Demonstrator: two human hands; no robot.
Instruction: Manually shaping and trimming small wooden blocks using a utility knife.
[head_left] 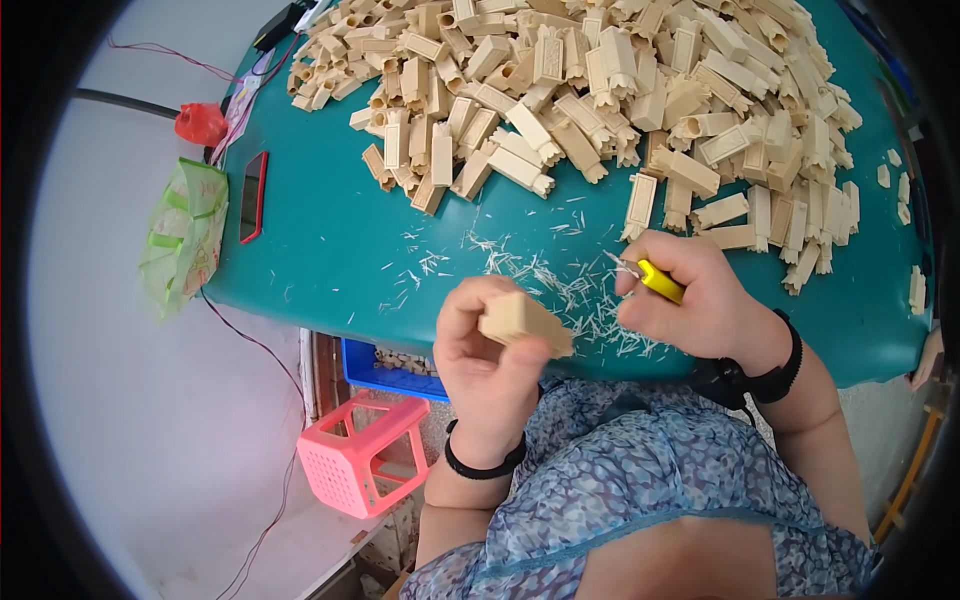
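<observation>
Head view, left hand [468,350] gripping block [522,318] — near table edge [310,311] (room leftward)

Green tabletop [330,270], heap of beige blocks [615,70], scattered pale slivers [574,290], red-rimmed slab [253,200], perhaps a phone

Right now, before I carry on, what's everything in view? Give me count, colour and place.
table: one, green, in front of the person
held block: one, beige, in left hand
cutter: one, yellow, in right hand
block pile: uncountable, beige, table's far side
shavings: many, whitish, mid-table
phone: one, dark with red edge, table's left
bag: one, green, by table's left edge
bin: one, blue, below table
stool: one, pink, left of the left forearm
wristbands: two, black, one per wrist
dress: one, blue patterned, on the person
hands: two, bare, over the table's near side
</observation>
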